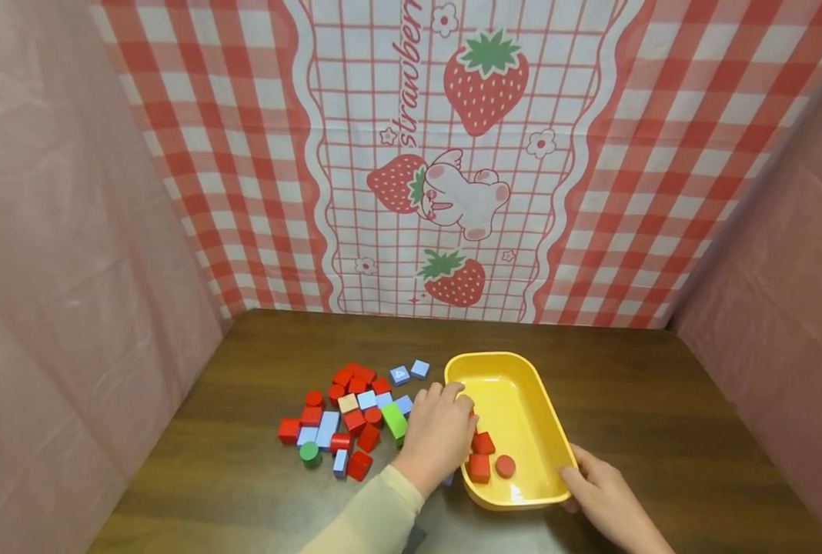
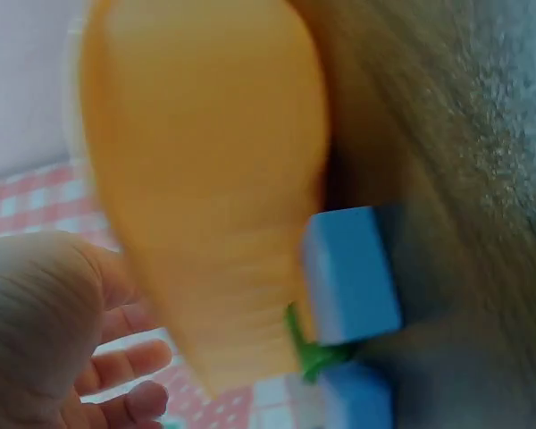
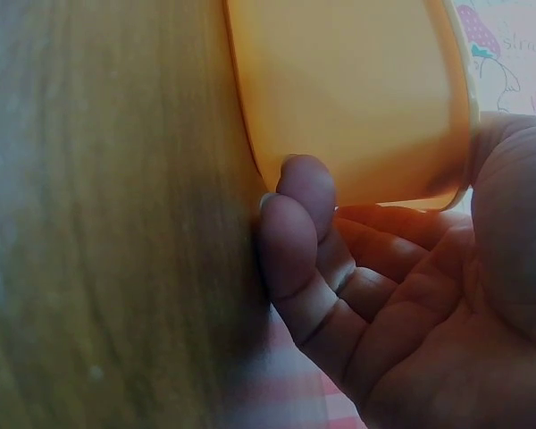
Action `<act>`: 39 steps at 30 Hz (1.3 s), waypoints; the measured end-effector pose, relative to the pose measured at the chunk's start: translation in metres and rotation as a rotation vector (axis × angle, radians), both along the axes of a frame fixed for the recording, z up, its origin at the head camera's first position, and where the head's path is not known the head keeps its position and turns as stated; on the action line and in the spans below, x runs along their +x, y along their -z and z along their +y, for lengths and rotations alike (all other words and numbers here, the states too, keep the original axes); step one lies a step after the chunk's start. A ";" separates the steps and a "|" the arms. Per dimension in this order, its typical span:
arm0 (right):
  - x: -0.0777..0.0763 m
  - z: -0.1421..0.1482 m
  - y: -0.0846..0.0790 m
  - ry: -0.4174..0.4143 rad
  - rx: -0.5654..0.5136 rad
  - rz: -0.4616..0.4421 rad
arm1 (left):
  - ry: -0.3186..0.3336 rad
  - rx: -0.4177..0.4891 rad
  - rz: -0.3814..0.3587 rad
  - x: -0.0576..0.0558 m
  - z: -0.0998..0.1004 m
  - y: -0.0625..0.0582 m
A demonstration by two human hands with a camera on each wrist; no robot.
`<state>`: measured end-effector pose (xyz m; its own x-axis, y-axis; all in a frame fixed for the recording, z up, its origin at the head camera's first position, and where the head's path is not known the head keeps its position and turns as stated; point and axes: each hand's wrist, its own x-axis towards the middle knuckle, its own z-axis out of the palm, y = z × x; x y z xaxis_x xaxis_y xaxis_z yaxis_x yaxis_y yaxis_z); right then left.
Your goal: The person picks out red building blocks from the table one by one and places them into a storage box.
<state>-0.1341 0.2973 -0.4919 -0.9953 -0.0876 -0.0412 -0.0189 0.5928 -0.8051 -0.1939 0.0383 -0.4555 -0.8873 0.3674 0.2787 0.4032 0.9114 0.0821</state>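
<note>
A yellow tray (image 1: 549, 415) stands on the table with red blocks (image 1: 479, 467) and a red round piece (image 1: 505, 466) inside. My left hand (image 1: 439, 431) reaches over its left rim, palm down, fingers loosely bent above the red pieces. From the left wrist, the fingers (image 2: 129, 362) show past the tray's outer wall (image 2: 205, 179), with no block visible among them. At the near right corner my right hand (image 1: 601, 488) grips the tray, thumb over the rim. Its fingertips (image 3: 290, 241) lie against the outer side, low by the tabletop.
Left of the tray lies a loose pile of red blocks (image 1: 354, 421), with blue blocks (image 1: 328, 428), a light green block (image 1: 394, 422), a green cylinder (image 1: 310, 454) and a tan block (image 1: 348, 404). Two blue blocks sit close by the tray's wall (image 2: 353, 273). Checked cloth hangs behind.
</note>
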 end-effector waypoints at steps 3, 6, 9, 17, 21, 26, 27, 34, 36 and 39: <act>0.001 -0.001 0.001 0.001 -0.003 0.001 | -0.023 0.058 0.045 0.010 -0.023 -0.005; 0.003 -0.001 0.002 -0.005 -0.002 -0.006 | -0.088 0.053 0.113 0.020 -0.056 -0.001; 0.003 0.001 0.002 -0.010 0.001 -0.021 | -0.173 0.012 0.158 0.026 -0.087 0.010; 0.005 0.005 0.005 0.013 -0.018 -0.051 | -0.210 -0.033 0.101 0.033 -0.120 0.029; 0.005 0.004 0.006 0.021 -0.030 -0.058 | -0.181 -0.001 0.098 0.035 -0.120 0.029; 0.004 0.003 0.004 0.015 -0.010 -0.041 | -0.148 -0.014 0.113 0.037 -0.121 0.029; 0.003 0.003 0.004 0.012 -0.005 -0.035 | -0.148 -0.010 0.120 0.037 -0.121 0.028; -0.001 0.000 0.001 0.008 0.004 -0.022 | -0.081 0.210 0.167 0.043 -0.101 -0.001; -0.001 0.000 0.001 0.014 -0.001 -0.030 | 0.020 0.324 0.191 0.048 -0.084 -0.009; -0.002 0.000 0.001 0.017 -0.005 -0.023 | 0.195 0.430 0.199 0.055 -0.053 -0.013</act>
<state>-0.1362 0.2975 -0.4927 -0.9954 -0.0710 -0.0641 0.0101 0.5888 -0.8082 -0.1392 -0.0148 -0.4427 -0.7283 0.3357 0.5974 0.6081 0.7185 0.3375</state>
